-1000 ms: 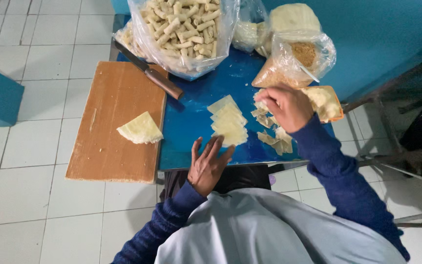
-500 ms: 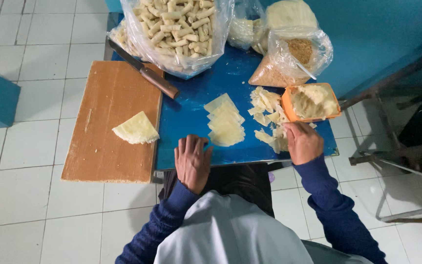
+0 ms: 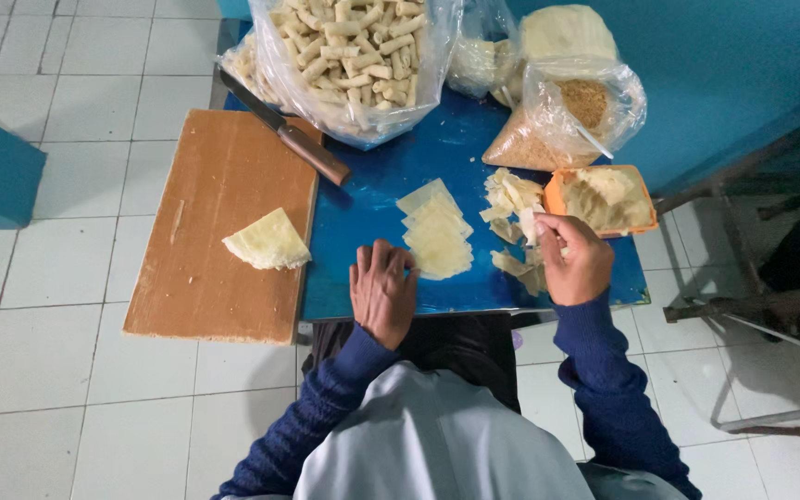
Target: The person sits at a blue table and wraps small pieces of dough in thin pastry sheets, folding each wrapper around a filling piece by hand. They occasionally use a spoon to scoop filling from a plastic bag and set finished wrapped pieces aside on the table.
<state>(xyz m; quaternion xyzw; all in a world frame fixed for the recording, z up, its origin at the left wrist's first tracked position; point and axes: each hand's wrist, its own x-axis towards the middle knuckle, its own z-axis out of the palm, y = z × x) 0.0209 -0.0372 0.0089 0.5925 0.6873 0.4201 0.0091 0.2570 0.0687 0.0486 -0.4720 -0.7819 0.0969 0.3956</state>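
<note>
Head view looks straight down on you: your left hand (image 3: 383,292) lies flat, fingers spread and holding nothing, on the blue tabletop (image 3: 363,199), its fingertips just beside the fanned stack of pale pastry sheets (image 3: 437,233) at the centre of the frame. Your right hand (image 3: 574,261) is curled over the loose wrapper scraps (image 3: 509,202) right of centre, with its fingertips pinched on a small pale piece. How firm that pinch is cannot be told.

Risks, as a judgement: the scraps nearest your right hand lie close to the table's near edge, so a sweep of the wrist could push them off to the tiled floor (image 3: 39,370). The orange tub (image 3: 604,199) sits near the right edge and just beside your knuckles; a nudge could tip it. The knife (image 3: 284,130) at upper centre lies partly on the wooden cutting board (image 3: 224,222), its handle pointing toward the stack, so a blind reach upward could meet it.

Open room is thin. Bare blue surface shows between the board and the stack. Plastic bags, one of rolled pieces (image 3: 354,56) and one of crumbs (image 3: 567,120), crowd the top of the frame.
</note>
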